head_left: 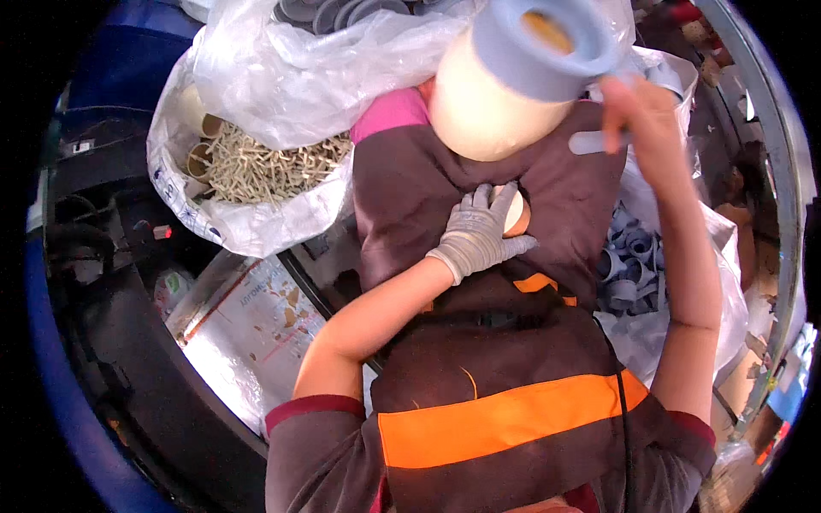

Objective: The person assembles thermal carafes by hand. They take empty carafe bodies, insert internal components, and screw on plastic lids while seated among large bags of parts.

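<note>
My left hand [483,237], in a pale grey glove, lies over my lap with its fingers around a small round piece [516,211], cream on its face and tan along its side. The fingers cover part of that piece. Between my thighs, beyond it, stands a large cream cylinder [492,107] with a thick grey collar [522,51] at its top and something yellowish inside the opening. Beside the collar, my bare right hand [643,124] is smeared by motion. An elongated pale grey shape [597,142] shows under its fingers; whether the hand holds it I cannot make out.
On the left, a white sack [256,224] contains many short beige pieces [269,167] and some cream tubes. Clear plastic sheeting [325,73] drapes behind it. Grey ring-shaped parts [631,261] fill a bag at my right. A metal frame post [774,128] rises along the right edge.
</note>
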### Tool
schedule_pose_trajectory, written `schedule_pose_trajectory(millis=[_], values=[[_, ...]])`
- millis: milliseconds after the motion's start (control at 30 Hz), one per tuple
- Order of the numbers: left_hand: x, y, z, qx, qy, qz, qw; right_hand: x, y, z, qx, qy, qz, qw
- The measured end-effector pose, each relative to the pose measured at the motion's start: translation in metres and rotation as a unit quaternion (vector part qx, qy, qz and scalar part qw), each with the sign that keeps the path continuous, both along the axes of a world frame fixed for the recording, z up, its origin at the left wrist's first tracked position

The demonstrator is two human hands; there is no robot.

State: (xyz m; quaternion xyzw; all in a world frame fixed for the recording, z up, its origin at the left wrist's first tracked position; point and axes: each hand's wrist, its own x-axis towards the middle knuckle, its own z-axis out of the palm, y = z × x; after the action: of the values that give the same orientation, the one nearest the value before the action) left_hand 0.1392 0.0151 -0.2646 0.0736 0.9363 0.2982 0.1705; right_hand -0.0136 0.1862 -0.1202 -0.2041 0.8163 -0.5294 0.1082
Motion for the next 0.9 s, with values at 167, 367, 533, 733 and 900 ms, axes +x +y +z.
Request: schedule_pose_trajectory(millis=[167,367,533,733,900], values=[[-0.019,-0.010,0.011,0.058,-0.125,-0.006,0.991,0.003,-0.012,-0.017,-0.038,-0.073,0.012,0.997],[0.001,-0.006,0.008,0.074,-0.041,-0.052,0.995,0.003,-0.018,-0.012,-0.066,-0.064,0.037,0.995],[0.003,-0.024,0.093,0.155,0.128,-0.068,0.977,-0.002,-0.017,-0.015,-0.041,-0.056,0.056,0.996],[-0.099,-0.037,0.224,0.007,0.474,-0.045,0.879,-0.001,-0.009,-0.014,-0.046,-0.035,0.030,0.998],[-0.148,-0.035,0.202,-0.121,0.384,-0.083,0.912,0.001,-0.013,-0.031,-0.026,0.111,-0.006,0.994]])
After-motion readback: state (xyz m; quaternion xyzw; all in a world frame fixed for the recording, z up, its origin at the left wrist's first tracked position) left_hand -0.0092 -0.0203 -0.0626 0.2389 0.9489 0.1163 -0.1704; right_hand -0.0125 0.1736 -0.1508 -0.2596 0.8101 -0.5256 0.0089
